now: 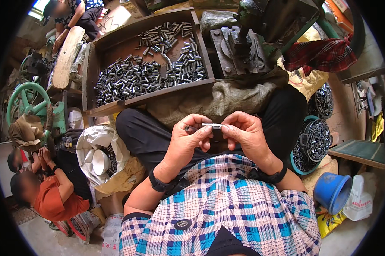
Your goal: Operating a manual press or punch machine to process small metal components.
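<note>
My left hand and my right hand meet above my lap, thumbs and fingers pinching the two ends of a small shiny metal tube. A second, darker metal tube is tucked in the curled fingers of my left hand. Just beyond my hands, a wooden tray holds many loose short metal tubes, piled mostly in its near half. To the right of that tray stands a dark metal press with a bolted base. Its upper part is cut off by the frame's rim.
Tubs of small metal pieces and a blue bucket stand at my right. At left lie a white sack and a white bowl, near a green handwheel. A person in orange and others sit at left.
</note>
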A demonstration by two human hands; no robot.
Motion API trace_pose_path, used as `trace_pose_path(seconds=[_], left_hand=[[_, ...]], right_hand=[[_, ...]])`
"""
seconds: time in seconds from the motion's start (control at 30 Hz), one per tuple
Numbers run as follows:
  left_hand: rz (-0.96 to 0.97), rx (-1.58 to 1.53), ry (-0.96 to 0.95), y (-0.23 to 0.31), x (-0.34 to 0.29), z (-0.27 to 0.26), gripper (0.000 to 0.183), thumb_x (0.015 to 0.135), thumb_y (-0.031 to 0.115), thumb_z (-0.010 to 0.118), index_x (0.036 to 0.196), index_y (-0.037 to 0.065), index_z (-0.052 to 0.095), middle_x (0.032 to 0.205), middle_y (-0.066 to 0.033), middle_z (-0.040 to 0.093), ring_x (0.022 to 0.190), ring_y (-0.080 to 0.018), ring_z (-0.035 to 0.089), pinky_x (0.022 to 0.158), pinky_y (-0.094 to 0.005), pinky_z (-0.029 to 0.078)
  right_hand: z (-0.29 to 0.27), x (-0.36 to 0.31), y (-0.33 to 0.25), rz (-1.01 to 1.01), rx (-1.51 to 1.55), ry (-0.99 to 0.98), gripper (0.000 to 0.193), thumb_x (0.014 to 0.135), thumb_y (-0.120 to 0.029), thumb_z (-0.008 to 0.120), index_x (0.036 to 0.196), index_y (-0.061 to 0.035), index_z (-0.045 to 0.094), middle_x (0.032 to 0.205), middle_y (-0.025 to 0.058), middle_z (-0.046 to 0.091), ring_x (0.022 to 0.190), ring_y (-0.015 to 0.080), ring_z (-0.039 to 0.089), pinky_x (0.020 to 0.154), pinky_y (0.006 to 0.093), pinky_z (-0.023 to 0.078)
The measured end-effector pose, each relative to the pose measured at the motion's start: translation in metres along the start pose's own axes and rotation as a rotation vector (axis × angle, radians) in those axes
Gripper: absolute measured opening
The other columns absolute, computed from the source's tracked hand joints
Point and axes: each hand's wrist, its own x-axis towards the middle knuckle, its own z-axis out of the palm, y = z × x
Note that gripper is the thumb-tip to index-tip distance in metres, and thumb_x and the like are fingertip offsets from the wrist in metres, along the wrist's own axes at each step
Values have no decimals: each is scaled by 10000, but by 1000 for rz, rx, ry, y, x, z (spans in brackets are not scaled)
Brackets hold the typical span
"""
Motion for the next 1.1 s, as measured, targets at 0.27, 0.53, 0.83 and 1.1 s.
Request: trace_pose_path(seconds=[0.27,0.53,0.83,1.1], left_hand=[[14,-97,45,2,0,6,174,891,121,596,1005,-9,577,737,-80,621,543,-86,572,446,-180,454],[162,113,-5,6,-2,6,154,877,103,617,976,-11,591,699,-74,609,481,-69,529,424,-176,418],[152,145,-54,2,-2,10,142,876,102,617,960,-10,594,686,-75,609,470,-66,523,415,-175,409],[113,59,-26,-4,8,8,161,907,120,576,998,-10,554,743,-83,618,544,-84,571,476,-198,475]], right_hand=[[0,1,0,-29,22,21,98,863,-91,626,878,0,595,685,29,584,490,44,530,437,154,418],[-4,3,-1,-22,169,-54,100,853,-89,641,849,-3,591,639,19,551,448,28,448,399,156,356],[-7,4,-10,57,227,-95,80,851,-55,626,837,3,573,596,7,525,430,28,425,376,171,310],[-5,9,-3,-100,-69,21,104,862,-94,622,842,3,590,644,12,560,447,22,464,386,160,345]])
